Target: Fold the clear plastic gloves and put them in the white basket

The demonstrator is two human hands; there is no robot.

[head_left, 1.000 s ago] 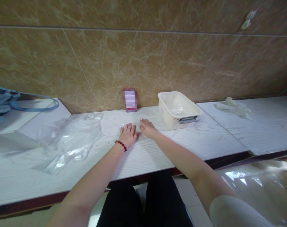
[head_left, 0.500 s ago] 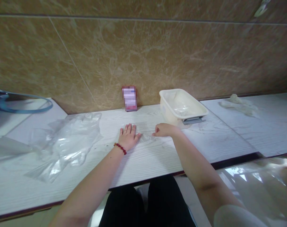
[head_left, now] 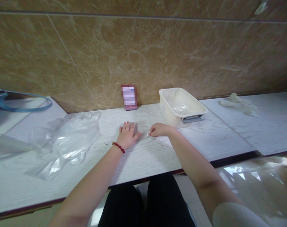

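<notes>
A small clear plastic bag point(head_left: 144, 135) lies on the white wood-grain table point(head_left: 143, 160) between my hands. My left hand point(head_left: 128, 135) rests flat with fingers spread, pressing the bag's left part down; a red bead bracelet circles that wrist. At the bag's right end, the fingers of my right hand point(head_left: 158, 129) are pinched together on the film. Just behind the right hand stands a cream plastic bin point(head_left: 167, 107) with a grey front handle and some clear film inside.
To the left spreads a pile of clear plastic bags point(head_left: 72, 142). A phone point(head_left: 129, 97) leans against the brown marbled wall. Crumpled whitish gloves or cloth point(head_left: 240, 105) lie at the far right, and a blue strap point(head_left: 25, 110) at the far left.
My right hand has shifted slightly left, nearer my left hand, and the film between them looks more bunched. The left hand stays almost in place.
</notes>
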